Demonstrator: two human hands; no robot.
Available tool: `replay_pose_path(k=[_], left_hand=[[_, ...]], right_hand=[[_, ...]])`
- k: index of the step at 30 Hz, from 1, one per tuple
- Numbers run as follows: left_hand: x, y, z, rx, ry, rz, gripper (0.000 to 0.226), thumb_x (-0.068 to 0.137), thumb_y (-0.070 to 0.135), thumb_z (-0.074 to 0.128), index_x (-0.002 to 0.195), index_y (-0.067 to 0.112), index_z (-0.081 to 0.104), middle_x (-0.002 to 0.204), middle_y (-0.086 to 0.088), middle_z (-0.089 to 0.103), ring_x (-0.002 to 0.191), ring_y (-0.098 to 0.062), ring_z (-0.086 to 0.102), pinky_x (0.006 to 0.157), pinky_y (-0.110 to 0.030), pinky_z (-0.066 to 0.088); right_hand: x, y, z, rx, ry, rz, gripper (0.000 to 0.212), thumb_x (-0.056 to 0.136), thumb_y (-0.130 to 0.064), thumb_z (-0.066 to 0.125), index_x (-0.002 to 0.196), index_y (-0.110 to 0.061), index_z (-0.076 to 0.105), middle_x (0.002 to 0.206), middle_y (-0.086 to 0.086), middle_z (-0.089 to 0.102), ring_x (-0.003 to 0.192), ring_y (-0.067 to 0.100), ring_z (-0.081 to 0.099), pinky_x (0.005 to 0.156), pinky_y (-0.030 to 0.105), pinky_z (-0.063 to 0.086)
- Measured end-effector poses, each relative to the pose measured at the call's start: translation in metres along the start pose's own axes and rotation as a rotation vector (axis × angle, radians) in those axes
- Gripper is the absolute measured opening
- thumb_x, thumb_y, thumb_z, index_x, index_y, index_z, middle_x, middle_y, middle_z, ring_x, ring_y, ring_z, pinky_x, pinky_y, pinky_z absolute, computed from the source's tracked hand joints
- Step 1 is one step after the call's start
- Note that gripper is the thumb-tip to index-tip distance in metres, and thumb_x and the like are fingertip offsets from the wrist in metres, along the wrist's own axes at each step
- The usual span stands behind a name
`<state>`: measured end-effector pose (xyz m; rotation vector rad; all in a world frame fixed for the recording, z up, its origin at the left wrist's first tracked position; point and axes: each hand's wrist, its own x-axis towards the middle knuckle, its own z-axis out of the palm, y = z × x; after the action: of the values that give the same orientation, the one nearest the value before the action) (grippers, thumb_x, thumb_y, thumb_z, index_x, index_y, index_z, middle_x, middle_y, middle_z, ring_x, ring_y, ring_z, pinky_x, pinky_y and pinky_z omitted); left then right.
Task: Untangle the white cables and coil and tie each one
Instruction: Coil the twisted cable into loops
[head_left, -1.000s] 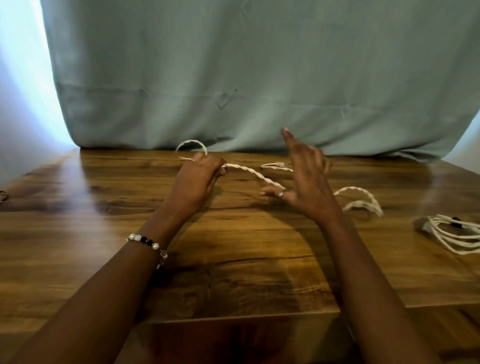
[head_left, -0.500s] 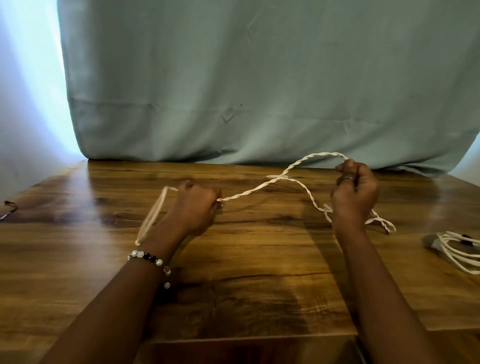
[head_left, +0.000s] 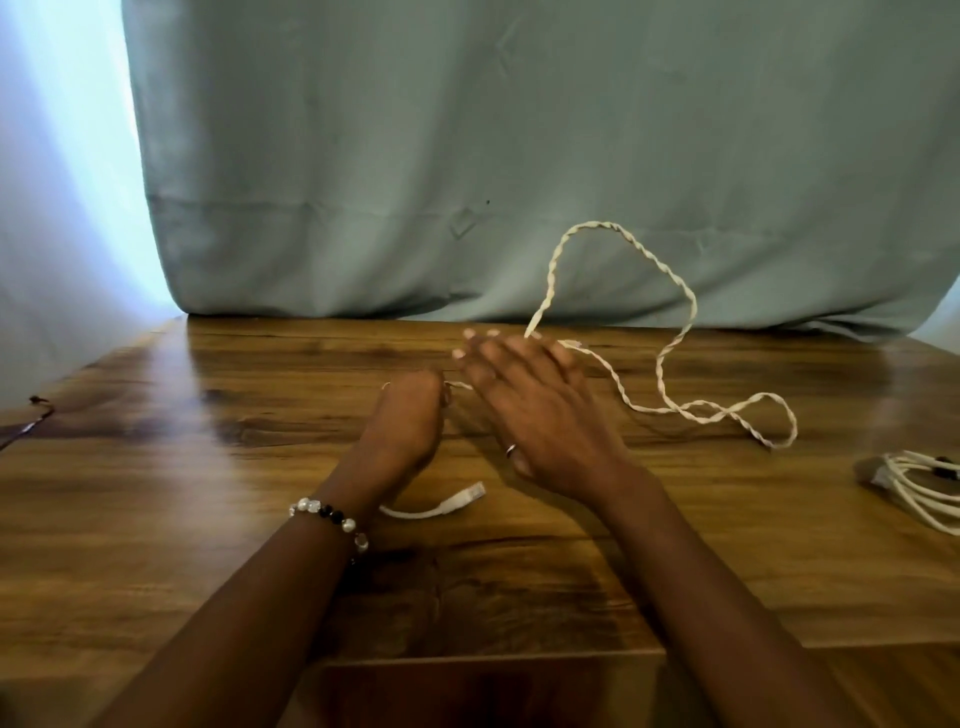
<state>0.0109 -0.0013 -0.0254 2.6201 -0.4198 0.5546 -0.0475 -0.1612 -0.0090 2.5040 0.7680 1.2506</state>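
Head view: at the lower centre of the frame a white connector end (head_left: 460, 503) of the twisted white cable (head_left: 647, 332) lies on the wooden bench (head_left: 208, 519) just right of the beaded bracelet (head_left: 332, 514). Above it, at centre, the left hand (head_left: 408, 421) is curled around the cable, and the right hand (head_left: 540, 415) is beside it with fingers straight and spread. Further up, the cable arches before the grey-green curtain (head_left: 519, 156) and loops down right of centre, while a coiled white cable (head_left: 914, 483) sits at the right edge.
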Motion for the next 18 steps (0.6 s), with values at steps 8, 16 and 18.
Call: replay_pose_path(k=[8, 16, 18], left_hand=[[0.001, 0.012, -0.017, -0.813, -0.212, -0.333, 0.009, 0.093, 0.000, 0.055, 0.098, 0.000, 0.062, 0.081, -0.018, 0.063, 0.057, -0.020, 0.054, 0.055, -0.034, 0.050], [-0.004, 0.014, -0.035, -1.144, -0.468, -0.453, 0.027, 0.087, 0.020, 0.066, 0.106, 0.001, 0.068, 0.088, -0.012, 0.073, 0.077, -0.020, 0.067, 0.071, -0.035, 0.057], [-0.005, 0.016, -0.036, -1.161, -0.561, -0.355, 0.035, 0.080, 0.022, 0.068, 0.109, 0.003, 0.068, 0.095, -0.013, 0.074, 0.084, -0.018, 0.068, 0.079, -0.034, 0.056]], right_hand=[[-0.007, 0.018, 0.023, -0.103, -0.070, 0.208, 0.012, 0.073, -0.012, 0.074, 0.085, -0.013, 0.074, 0.079, 0.007, 0.073, 0.080, 0.026, 0.067, 0.083, 0.036, 0.049], [-0.011, 0.033, 0.023, -0.018, 0.151, 0.550, 0.027, 0.084, -0.018, 0.044, 0.085, -0.010, 0.070, 0.075, 0.010, 0.069, 0.072, 0.029, 0.063, 0.070, 0.034, 0.031], [-0.011, 0.035, 0.025, -0.044, 0.173, 0.609, 0.020, 0.083, -0.012, 0.050, 0.085, -0.008, 0.069, 0.075, 0.012, 0.069, 0.072, 0.030, 0.063, 0.070, 0.035, 0.030]])
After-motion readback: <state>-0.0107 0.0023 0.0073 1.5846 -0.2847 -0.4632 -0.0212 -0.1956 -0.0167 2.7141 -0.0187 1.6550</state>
